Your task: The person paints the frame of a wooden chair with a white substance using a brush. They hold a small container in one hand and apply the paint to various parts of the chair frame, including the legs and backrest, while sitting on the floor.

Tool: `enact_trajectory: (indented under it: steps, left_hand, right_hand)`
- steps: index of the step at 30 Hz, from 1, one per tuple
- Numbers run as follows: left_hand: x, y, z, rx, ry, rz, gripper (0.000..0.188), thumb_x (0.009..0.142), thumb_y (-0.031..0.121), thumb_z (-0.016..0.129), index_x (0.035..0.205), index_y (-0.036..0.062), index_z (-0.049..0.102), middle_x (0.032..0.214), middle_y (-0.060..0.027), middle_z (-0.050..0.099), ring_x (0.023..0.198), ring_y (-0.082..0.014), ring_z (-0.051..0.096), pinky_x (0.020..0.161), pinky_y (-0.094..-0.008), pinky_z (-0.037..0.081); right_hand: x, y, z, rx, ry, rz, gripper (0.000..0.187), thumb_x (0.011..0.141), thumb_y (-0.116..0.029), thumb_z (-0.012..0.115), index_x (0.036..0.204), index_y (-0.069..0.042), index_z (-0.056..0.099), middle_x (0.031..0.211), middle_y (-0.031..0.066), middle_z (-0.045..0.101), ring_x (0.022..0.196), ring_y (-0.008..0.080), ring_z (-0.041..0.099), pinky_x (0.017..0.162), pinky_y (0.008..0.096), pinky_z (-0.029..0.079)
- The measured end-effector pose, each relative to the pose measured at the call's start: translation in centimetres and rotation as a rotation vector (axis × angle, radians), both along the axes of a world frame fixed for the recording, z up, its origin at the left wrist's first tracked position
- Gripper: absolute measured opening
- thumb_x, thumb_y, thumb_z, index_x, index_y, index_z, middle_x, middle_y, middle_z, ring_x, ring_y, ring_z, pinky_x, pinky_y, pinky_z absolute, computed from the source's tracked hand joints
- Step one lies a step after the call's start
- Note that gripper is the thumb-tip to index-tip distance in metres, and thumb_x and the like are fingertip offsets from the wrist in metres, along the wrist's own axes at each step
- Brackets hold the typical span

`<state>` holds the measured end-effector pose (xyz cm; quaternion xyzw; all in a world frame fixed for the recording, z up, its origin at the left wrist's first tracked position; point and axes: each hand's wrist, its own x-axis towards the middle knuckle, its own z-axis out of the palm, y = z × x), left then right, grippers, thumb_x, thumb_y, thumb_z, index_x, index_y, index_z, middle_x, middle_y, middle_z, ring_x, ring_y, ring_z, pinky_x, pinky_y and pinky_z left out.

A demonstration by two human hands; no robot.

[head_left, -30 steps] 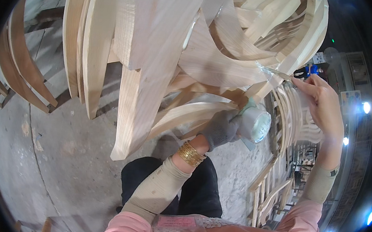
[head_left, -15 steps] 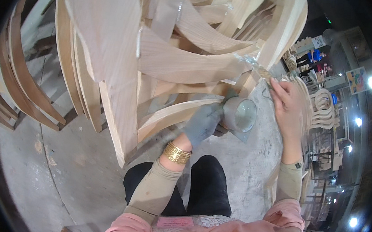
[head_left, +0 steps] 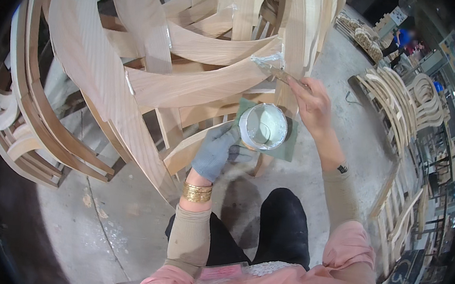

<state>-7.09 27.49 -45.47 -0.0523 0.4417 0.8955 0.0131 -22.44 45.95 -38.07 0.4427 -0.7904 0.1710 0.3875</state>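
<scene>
Evidently left hand [head_left: 216,151] grips the cup [head_left: 244,127] at its right, right hand [head_left: 313,104] a tool [head_left: 279,74].

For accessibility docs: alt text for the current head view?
A bare right hand holds a thin tool at a white smear on a curved wooden frame. The gray-gloved left hand holds a round cup of whitish paste over a concrete floor.

Worn on the head, the fisheye camera faces down and forward, near the knees [head_left: 286,223] and wooden frame [head_left: 189,87], reaching curved wooden parts [head_left: 392,99] far right.
</scene>
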Motion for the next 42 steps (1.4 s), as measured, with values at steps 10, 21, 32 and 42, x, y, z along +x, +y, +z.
enact_trajectory:
  steps: [10,21,32,42]
  left_hand:
    - [0.5,0.1,0.4,-0.048,0.012,0.015,0.04,0.093,0.023,0.048,0.119,-0.0087,0.046,0.098,-0.0196,0.062,0.08,-0.0295,0.066,0.067,-0.0344,0.057]
    - [0.2,0.6,0.4,-0.048,0.003,0.0,0.043,0.092,0.023,0.049,0.12,-0.0096,0.044,0.1,-0.0213,0.061,0.079,-0.0314,0.066,0.068,-0.0369,0.058]
    - [-0.3,0.7,0.2,-0.023,0.016,-0.009,0.045,0.092,0.023,0.05,0.123,-0.0094,0.042,0.104,-0.0204,0.06,0.078,-0.0314,0.066,0.069,-0.0368,0.057]
    - [-0.4,1.3,0.5,-0.038,-0.007,0.01,0.045,0.091,0.024,0.05,0.122,-0.0083,0.044,0.096,-0.0195,0.062,0.077,-0.0286,0.067,0.063,-0.0344,0.058]
  right_hand:
    - [-0.7,0.9,-0.2,0.026,0.079,0.021,0.042,0.068,0.0,0.059,0.104,-0.022,0.068,0.085,0.0003,0.057,0.078,0.0199,0.055,0.066,0.0311,0.049]
    - [-1.4,1.6,0.7,0.063,0.164,0.034,0.04,0.069,-0.003,0.058,0.102,-0.023,0.068,0.084,-0.0017,0.056,0.075,0.0171,0.053,0.062,0.0287,0.049]
    - [-2.1,1.4,1.1,0.11,0.202,0.046,0.039,0.07,-0.003,0.058,0.102,-0.023,0.068,0.085,-0.0017,0.057,0.075,0.0176,0.053,0.061,0.0291,0.049]
    - [-2.3,4.4,0.5,0.022,0.191,-0.019,0.037,0.07,-0.003,0.058,0.1,-0.022,0.069,0.086,-0.0011,0.058,0.075,0.0186,0.054,0.061,0.029,0.048]
